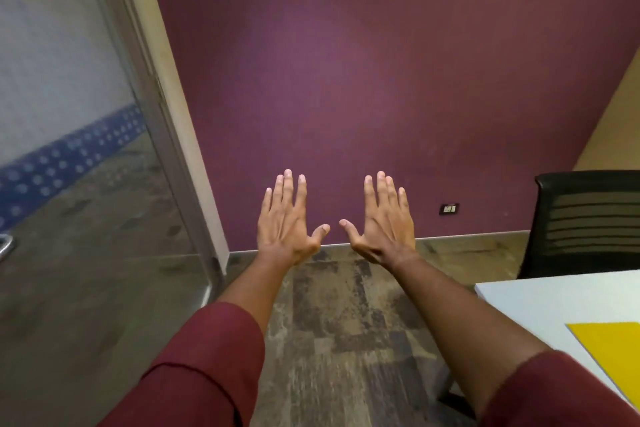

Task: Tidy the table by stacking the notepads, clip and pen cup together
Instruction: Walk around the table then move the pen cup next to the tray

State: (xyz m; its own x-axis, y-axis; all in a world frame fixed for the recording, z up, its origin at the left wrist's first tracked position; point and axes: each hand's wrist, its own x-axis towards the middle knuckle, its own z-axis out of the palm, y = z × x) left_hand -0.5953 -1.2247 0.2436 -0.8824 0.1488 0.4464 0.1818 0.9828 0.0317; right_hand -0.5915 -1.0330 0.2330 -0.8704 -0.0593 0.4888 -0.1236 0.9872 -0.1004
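Note:
Both arms are stretched out in front of me over the floor, backs of the hands up. My left hand point(287, 218) has its fingers spread and holds nothing. My right hand point(384, 222) is the same, spread and holding nothing, thumbs almost facing each other. A corner of the white table point(540, 302) shows at the lower right, with a yellow sheet or pad point(613, 350) lying flat on it. No clip or pen cup is in view. Both hands are well left of the table.
A black mesh office chair point(585, 222) stands behind the table at the right. A purple wall with a small socket point(449, 209) is ahead. A glass door with a metal frame point(162, 149) is on the left. Patterned carpet covers the floor.

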